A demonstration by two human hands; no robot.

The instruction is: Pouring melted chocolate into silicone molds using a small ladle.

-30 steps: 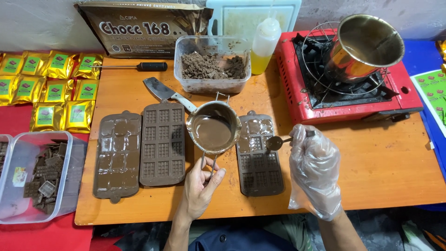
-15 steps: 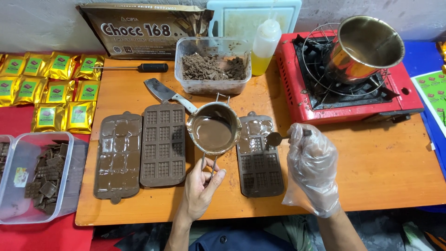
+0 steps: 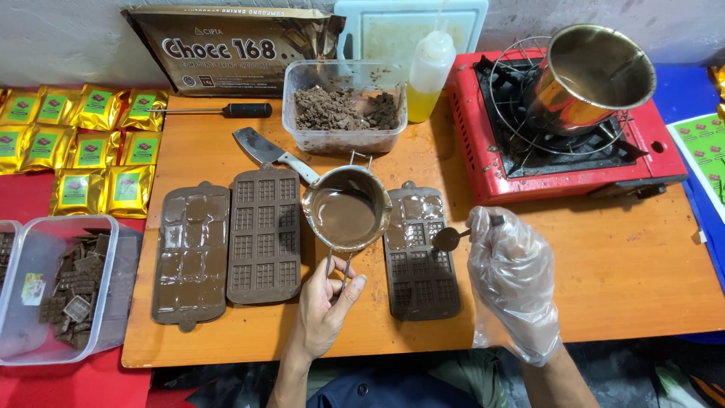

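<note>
My left hand [image 3: 326, 306] pinching wire handle of small melting pot [image 3: 347, 209] of liquid chocolate near tabletop [image 3: 642, 257] front edge, my gloved right hand [image 3: 513, 279] holding spoon [image 3: 451, 238] over brown chocolate mould [image 3: 420, 253], two more moulds [image 3: 226, 242] toward left edge

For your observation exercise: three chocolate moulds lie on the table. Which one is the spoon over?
The right-hand mould, apart from the other two; the gloved right hand holds the spoon above its top edge.

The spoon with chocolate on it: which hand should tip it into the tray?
Probably the right hand. Its gloved fingers hold the spoon just above the chocolate mould. The left hand is busy gripping the wire handle of the small pot of melted chocolate.
</note>
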